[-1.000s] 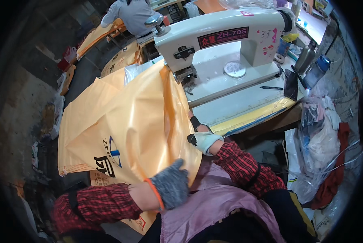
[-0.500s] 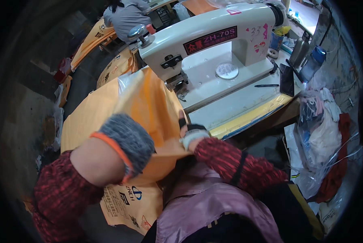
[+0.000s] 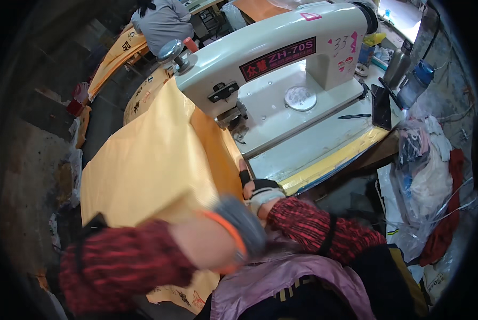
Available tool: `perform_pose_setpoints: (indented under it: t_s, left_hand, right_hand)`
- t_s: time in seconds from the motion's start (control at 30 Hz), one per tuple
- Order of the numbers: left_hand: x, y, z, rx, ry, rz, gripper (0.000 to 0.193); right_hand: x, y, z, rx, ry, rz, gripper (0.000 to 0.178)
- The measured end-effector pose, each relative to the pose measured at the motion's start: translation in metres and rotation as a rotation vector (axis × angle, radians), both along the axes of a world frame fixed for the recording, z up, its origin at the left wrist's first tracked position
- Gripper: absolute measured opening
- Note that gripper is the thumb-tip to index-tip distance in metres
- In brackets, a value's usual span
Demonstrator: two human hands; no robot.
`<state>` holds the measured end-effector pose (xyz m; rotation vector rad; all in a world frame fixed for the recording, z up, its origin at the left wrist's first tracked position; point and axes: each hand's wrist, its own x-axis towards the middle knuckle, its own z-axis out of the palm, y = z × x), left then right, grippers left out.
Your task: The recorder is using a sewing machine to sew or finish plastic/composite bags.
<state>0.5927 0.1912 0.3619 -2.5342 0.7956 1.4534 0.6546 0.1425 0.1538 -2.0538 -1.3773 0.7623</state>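
- Yellow-orange woven plastic sack (image 3: 151, 154), large and creased, spreads at 9 o'clock from the view's centre; a deeper orange fold (image 3: 215, 136) runs along its right side, next to the machine.
- Left hand (image 3: 243, 226), in a grey knit glove with an orange cuff, is at 6 o'clock, in front of the sack's lower right edge; it is blurred, and I cannot tell whether its fingers are apart or clamped on anything.
- Right hand (image 3: 261, 193), in a black-and-white glove with bare skin at the fingers, is at 5 o'clock against the sack's right edge, a finger pointing up along it; I cannot tell whether it pinches the material.
- Red-and-black patterned sleeves (image 3: 127, 266) cover both forearms.
- White metal sewing machine (image 3: 281, 45) arches between 12 and 1 o'clock, its head just beside the sack.
- Round white disc (image 3: 301, 98) lies on its bed toward 1:30.
- Black flat phone (image 3: 381, 106) and dark thin pen (image 3: 355, 116) lie toward 2 o'clock.
- Grey metal bottle (image 3: 397, 68) stands near a clear blue-capped bottle (image 3: 416, 86), also at 2.
- Grey-clad person (image 3: 165, 28) is at 11 o'clock.
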Motion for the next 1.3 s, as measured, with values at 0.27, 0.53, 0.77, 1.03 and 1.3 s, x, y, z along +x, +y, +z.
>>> perform_pose_setpoints:
  t_s: [0.27,0.53,0.77,1.03,1.3]
  left_hand:
    - [-0.006,-0.02,-0.071,-0.129,-0.07,0.161,0.014]
    - [-0.025,-0.005,-0.03,-0.061,-0.139,0.288,0.018]
    - [-0.023,-0.02,-0.135,-0.219,-0.307,0.533,0.018]
    - [-0.011,-0.014,-0.085,-0.279,-0.166,0.267,0.017]
    - [0.029,0.035,0.009,0.042,-0.182,0.095,0.025]
  right_hand:
    - [0.047,0.097,-0.013,-0.358,0.493,-0.546,0.054]
    - [-0.006,0.018,0.023,-0.168,-0.019,-0.07,0.073]
    - [0.037,0.074,0.002,-0.128,-0.199,-0.123,0.036]
    - [-0.002,0.003,-0.008,-0.138,0.206,0.039,0.031]
    - [0.013,0.0,0.004,-0.096,0.201,-0.103,0.035]
